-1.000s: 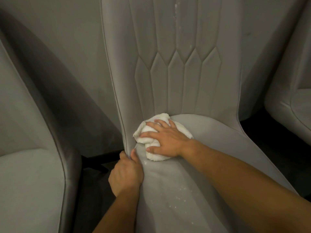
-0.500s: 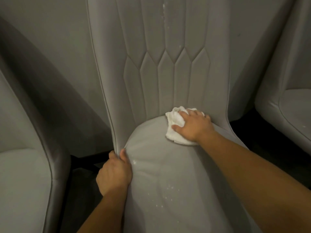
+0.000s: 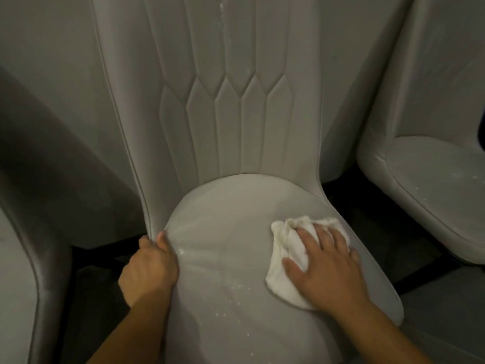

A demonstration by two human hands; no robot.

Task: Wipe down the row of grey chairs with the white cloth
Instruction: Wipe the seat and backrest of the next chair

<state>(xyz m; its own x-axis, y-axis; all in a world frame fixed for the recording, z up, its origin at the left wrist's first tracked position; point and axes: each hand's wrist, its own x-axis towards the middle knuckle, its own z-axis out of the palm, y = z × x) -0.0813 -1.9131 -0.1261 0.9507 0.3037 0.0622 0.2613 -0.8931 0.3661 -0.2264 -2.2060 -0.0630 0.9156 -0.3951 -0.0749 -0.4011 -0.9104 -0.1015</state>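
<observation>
White cloth [image 3: 290, 261] lies pressed under the flat right hand [image 3: 326, 269]; sweep toward specks [image 3: 233, 290] beside the left hand [image 3: 151, 269], which grips the seat edge [image 3: 157, 232].

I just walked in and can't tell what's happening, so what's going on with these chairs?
A person is wiping the middle grey chair. The right hand presses a bunched white cloth flat onto the right side of the seat, while the left hand grips the seat's left edge. White specks lie on the seat's front middle, and the chair on the right shows specks too.
</observation>
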